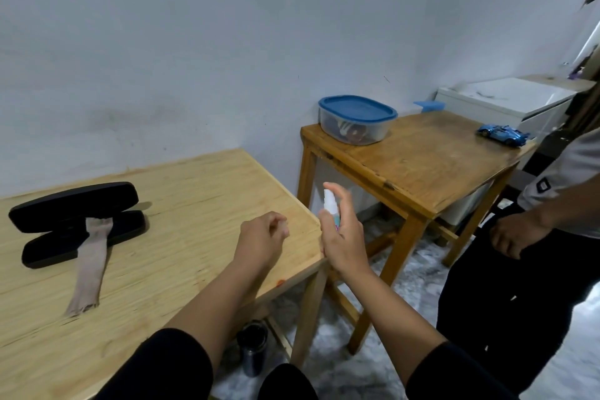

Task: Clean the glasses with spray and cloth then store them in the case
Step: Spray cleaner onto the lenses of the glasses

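Note:
A small white spray bottle stands upright in my right hand, just past the right edge of the light wooden table, with my index finger on its nozzle. My left hand hovers over the table's right corner beside the bottle, fingers curled together; I see nothing in it. The black glasses case lies open at the table's far left. A beige cloth strip is draped over its front half and onto the table. No glasses are visible.
A darker wooden table to the right holds a blue-lidded container and a blue toy car. Another person stands at the right. A dark bottle sits on the floor under my table.

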Action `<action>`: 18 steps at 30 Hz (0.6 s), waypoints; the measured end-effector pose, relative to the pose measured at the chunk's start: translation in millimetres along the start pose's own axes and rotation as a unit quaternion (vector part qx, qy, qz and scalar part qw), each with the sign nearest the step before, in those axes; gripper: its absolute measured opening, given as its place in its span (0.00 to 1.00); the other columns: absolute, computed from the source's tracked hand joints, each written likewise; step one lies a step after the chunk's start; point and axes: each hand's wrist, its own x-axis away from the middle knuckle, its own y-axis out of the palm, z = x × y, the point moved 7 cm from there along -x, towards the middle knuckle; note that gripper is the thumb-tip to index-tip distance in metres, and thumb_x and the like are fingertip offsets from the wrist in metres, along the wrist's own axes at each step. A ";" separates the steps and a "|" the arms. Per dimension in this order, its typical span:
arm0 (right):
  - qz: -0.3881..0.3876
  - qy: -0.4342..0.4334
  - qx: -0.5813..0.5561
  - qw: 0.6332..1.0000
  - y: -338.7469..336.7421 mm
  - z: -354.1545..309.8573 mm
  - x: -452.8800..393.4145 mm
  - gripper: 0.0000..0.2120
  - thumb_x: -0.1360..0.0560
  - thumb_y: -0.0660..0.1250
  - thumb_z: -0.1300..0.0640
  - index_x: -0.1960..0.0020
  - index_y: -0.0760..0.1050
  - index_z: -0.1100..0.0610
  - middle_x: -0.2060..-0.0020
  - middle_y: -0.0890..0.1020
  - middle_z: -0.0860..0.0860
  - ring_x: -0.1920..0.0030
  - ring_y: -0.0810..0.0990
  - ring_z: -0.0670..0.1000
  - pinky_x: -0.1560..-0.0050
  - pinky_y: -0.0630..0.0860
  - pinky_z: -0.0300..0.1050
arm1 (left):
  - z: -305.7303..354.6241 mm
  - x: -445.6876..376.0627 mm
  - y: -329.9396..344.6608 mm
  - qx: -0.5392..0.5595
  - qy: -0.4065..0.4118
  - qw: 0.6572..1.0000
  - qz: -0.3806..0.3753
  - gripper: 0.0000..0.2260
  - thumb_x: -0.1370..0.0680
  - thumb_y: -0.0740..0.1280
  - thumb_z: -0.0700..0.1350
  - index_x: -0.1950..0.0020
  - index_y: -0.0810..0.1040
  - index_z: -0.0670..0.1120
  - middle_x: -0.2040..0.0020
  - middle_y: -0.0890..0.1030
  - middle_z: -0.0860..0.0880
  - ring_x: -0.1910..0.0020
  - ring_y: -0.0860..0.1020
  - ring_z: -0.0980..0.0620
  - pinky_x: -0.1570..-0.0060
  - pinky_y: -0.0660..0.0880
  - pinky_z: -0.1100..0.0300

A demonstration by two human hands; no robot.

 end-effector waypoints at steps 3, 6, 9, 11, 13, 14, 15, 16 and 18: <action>0.014 0.001 0.004 1.000 0.3 1.1 0.6 0.13 0.23 0.51 0.42 0.40 0.63 0.36 0.61 0.74 0.43 0.68 0.74 0.49 0.65 0.72 0.40 | 0.7 -0.1 -0.2 -0.024 0.009 1.000 -0.007 0.11 0.23 0.65 0.48 0.41 0.78 0.50 0.48 0.82 0.51 0.53 0.77 0.57 0.52 0.71 0.64; 0.021 0.004 0.011 1.000 1.5 5.4 -0.1 0.13 0.23 0.49 0.41 0.39 0.63 0.36 0.69 0.72 0.46 0.71 0.72 0.51 0.65 0.73 0.52 | 3.2 0.5 -1.3 -0.051 0.012 0.999 -0.017 0.14 0.23 0.64 0.49 0.38 0.75 0.50 0.44 0.80 0.50 0.49 0.77 0.54 0.49 0.71 0.63; 0.028 0.001 0.015 1.000 -0.1 5.1 -1.8 0.13 0.21 0.49 0.45 0.38 0.63 0.38 0.71 0.72 0.49 0.72 0.72 0.53 0.66 0.74 0.56 | 6.3 -1.1 -6.7 -0.066 0.006 0.998 -0.014 0.16 0.23 0.65 0.50 0.36 0.73 0.49 0.40 0.79 0.48 0.44 0.77 0.50 0.43 0.74 0.57; 0.029 -0.007 0.020 0.999 -0.9 2.6 -3.6 0.13 0.21 0.49 0.46 0.38 0.63 0.40 0.69 0.73 0.49 0.71 0.73 0.52 0.65 0.74 0.55 | 8.1 -3.8 -14.6 -0.104 0.015 0.994 -0.007 0.17 0.22 0.63 0.51 0.35 0.72 0.49 0.38 0.77 0.47 0.41 0.75 0.48 0.41 0.73 0.55; 0.026 -0.016 0.023 0.999 0.0 0.3 -7.2 0.14 0.21 0.49 0.47 0.36 0.64 0.43 0.60 0.76 0.49 0.66 0.75 0.49 0.61 0.74 0.51 | 11.5 -8.1 -22.8 -0.154 0.052 0.987 -0.004 0.18 0.21 0.60 0.52 0.34 0.71 0.47 0.35 0.74 0.46 0.36 0.71 0.47 0.37 0.69 0.53; 0.022 -0.020 0.021 0.999 1.3 -0.7 -9.5 0.15 0.21 0.50 0.48 0.35 0.64 0.44 0.53 0.77 0.46 0.60 0.75 0.47 0.58 0.73 0.47 | 12.5 -10.4 -27.0 -0.179 0.068 0.982 -0.003 0.19 0.21 0.59 0.53 0.33 0.70 0.46 0.34 0.73 0.45 0.35 0.69 0.46 0.36 0.67 0.53; 0.017 -0.024 0.019 0.999 2.9 -1.9 -11.9 0.16 0.20 0.50 0.49 0.34 0.64 0.46 0.47 0.75 0.43 0.56 0.74 0.44 0.54 0.71 0.44 | 14.7 -12.1 -31.9 -0.205 0.082 0.975 0.003 0.20 0.21 0.58 0.53 0.33 0.70 0.44 0.34 0.72 0.44 0.34 0.68 0.45 0.35 0.66 0.52; 0.011 -0.027 0.016 0.999 5.2 -3.6 -14.2 0.15 0.20 0.51 0.49 0.34 0.64 0.46 0.45 0.73 0.42 0.54 0.74 0.41 0.52 0.70 0.43 | 16.9 -14.0 -36.9 -0.232 0.095 0.968 0.011 0.20 0.20 0.57 0.53 0.33 0.70 0.42 0.34 0.72 0.43 0.34 0.68 0.44 0.35 0.66 0.52; -0.003 -0.030 0.011 0.999 11.5 -5.9 -19.3 0.16 0.20 0.50 0.48 0.34 0.63 0.45 0.45 0.73 0.43 0.56 0.74 0.43 0.54 0.73 0.46 | 23.1 -16.3 -46.5 -0.279 0.123 0.952 0.030 0.21 0.20 0.55 0.53 0.36 0.71 0.39 0.38 0.74 0.40 0.37 0.70 0.42 0.37 0.67 0.50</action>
